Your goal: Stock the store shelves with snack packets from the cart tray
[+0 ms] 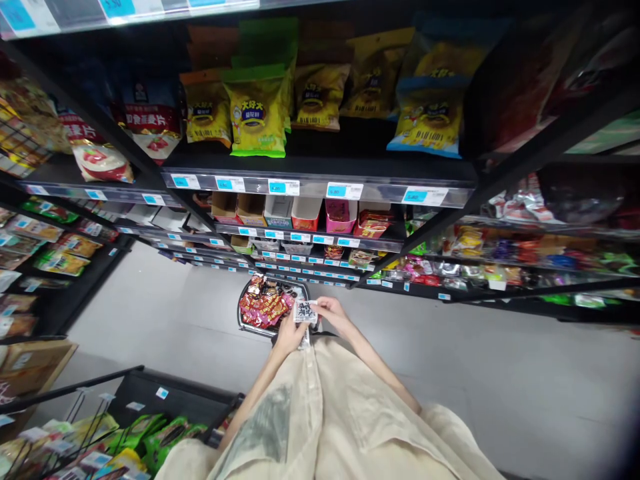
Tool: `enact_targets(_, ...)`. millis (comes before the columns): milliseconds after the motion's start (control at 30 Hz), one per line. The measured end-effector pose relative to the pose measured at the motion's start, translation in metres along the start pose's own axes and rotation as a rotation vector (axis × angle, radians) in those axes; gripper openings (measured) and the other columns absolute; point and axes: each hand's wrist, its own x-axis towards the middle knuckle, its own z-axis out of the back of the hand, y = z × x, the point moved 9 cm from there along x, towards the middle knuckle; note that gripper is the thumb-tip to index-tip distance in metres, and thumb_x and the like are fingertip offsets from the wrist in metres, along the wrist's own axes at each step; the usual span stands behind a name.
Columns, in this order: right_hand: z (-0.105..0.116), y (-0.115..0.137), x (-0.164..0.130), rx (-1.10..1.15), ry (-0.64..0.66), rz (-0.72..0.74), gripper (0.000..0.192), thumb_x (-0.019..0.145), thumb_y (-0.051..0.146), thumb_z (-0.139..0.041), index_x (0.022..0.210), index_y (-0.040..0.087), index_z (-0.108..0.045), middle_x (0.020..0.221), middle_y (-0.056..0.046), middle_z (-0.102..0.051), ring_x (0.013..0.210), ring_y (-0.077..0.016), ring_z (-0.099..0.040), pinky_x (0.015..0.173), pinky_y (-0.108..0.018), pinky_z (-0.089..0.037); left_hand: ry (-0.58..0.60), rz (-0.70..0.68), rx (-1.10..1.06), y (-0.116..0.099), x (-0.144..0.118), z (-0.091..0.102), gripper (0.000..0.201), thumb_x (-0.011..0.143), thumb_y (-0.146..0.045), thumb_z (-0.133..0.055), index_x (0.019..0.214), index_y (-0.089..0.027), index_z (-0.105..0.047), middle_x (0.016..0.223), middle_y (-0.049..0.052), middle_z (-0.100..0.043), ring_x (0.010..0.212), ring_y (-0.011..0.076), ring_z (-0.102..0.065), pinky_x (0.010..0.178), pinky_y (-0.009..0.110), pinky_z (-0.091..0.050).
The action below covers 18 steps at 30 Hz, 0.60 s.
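A small white packet with bold black characters is held up between both my hands, in front of my beige shirt. My left hand grips its lower left side. At the upper right edge, the fingers of my right hand pinch it. Another whitish piece shows just under the packet beside my left hand; what it is I cannot tell. Just beyond my hands is a black-rimmed basket, holding a heap of red, pink and dark snack packets. My forearms hide part of its near right side.
Ahead stands a black shelf unit with yellow and green snack bags, open small boxes and blue-white price tags. More stocked shelves run left and right. A rack with green packets is close at lower left, near a cardboard box. The floor is grey.
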Motion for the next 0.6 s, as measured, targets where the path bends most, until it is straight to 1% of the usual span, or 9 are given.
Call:
enact_targets(133,0.007,0.002,0.003,0.017,-0.12,0.039,0.036,0.075,0.053,-0.082,0.078,0.019,-0.074,0.065,0.001,-0.066,0.055,-0.0119,-0.054,0.053,-0.024,-0.044,-0.029,0.011,-0.085,0.0,0.003,0.003,0.052,0.09,-0.037,-0.063,0.138,-0.02,-0.058,0.111,0.009,-0.077,0.099,0.0263,-0.073,0.089,0.035,-0.054)
enact_targets(233,0.02,0.003,0.004,0.002,-0.253,0.082,0.036,0.074,0.053,-0.082,0.086,0.019,-0.078,0.075,-0.002,-0.072,0.061,-0.0142,-0.059,0.054,-0.024,-0.046,0.005,-0.001,-0.138,-0.002,0.004,0.003,0.05,0.091,-0.038,-0.06,0.137,-0.018,-0.061,0.095,0.007,-0.078,0.082,0.023,-0.071,0.078,0.031,-0.054)
enact_targets(300,0.028,0.005,0.004,-0.024,-0.326,0.121,0.036,0.073,0.052,-0.082,0.087,0.02,-0.079,0.081,-0.004,-0.076,0.067,-0.0168,-0.064,0.059,-0.026,-0.05,0.008,-0.002,-0.177,-0.004,0.004,0.003,0.05,0.093,-0.042,-0.059,0.136,-0.016,-0.064,0.088,0.007,-0.076,0.077,0.022,-0.068,0.075,0.031,-0.052)
enact_targets(367,0.034,0.008,0.006,-0.063,-0.366,0.17,0.035,0.073,0.051,-0.082,0.088,0.02,-0.08,0.084,-0.006,-0.078,0.071,-0.0188,-0.067,0.065,-0.029,-0.054,-0.014,0.016,-0.259,-0.003,0.004,0.005,0.052,0.093,-0.049,-0.058,0.132,-0.016,-0.067,0.088,0.007,-0.076,0.078,0.0219,-0.067,0.075,0.031,-0.051)
enact_targets(400,0.036,0.01,0.006,-0.091,-0.375,0.198,0.034,0.074,0.05,-0.081,0.087,0.019,-0.081,0.085,-0.006,-0.078,0.072,-0.0192,-0.067,0.067,-0.03,-0.055,-0.025,0.039,-0.318,-0.001,0.003,0.005,0.052,0.093,-0.053,-0.058,0.125,-0.015,-0.071,0.085,0.007,-0.075,0.075,0.0212,-0.066,0.073,0.031,-0.051)
enact_targets(467,0.036,0.017,0.007,-0.164,-0.369,0.251,0.031,0.076,0.049,-0.079,0.086,0.02,-0.082,0.084,-0.007,-0.078,0.07,-0.0192,-0.067,0.067,-0.03,-0.055,-0.044,0.123,-0.458,0.006,0.003,0.002,0.055,0.09,-0.065,-0.057,0.099,-0.014,-0.076,0.067,0.004,-0.068,0.059,0.0175,-0.059,0.061,0.029,-0.047)
enact_targets(500,0.035,0.021,0.007,-0.206,-0.355,0.276,0.03,0.078,0.048,-0.077,0.086,0.02,-0.083,0.084,-0.007,-0.078,0.07,-0.0193,-0.067,0.066,-0.03,-0.054,-0.06,0.176,-0.532,0.011,0.003,0.001,0.058,0.088,-0.07,-0.056,0.081,-0.015,-0.073,0.056,0.001,-0.061,0.049,0.0152,-0.054,0.055,0.028,-0.043)
enact_targets(533,0.033,0.025,0.007,-0.247,-0.337,0.3,0.028,0.081,0.047,-0.076,0.086,0.02,-0.083,0.083,-0.007,-0.078,0.071,-0.0194,-0.067,0.065,-0.03,-0.054,-0.076,0.229,-0.602,0.015,0.003,0.001,0.062,0.086,-0.074,-0.055,0.066,-0.017,-0.066,0.048,-0.001,-0.053,0.042,0.0132,-0.048,0.049,0.027,-0.039)
enact_targets(600,0.027,0.031,0.007,-0.312,-0.286,0.33,0.026,0.083,0.045,-0.074,0.086,0.021,-0.084,0.083,-0.007,-0.078,0.073,-0.02,-0.067,0.066,-0.03,-0.054,-0.072,0.314,-0.695,0.021,0.003,-0.002,0.065,0.082,-0.076,-0.059,0.051,-0.02,-0.05,0.041,-0.003,-0.044,0.036,0.011,-0.042,0.044,0.026,-0.032)
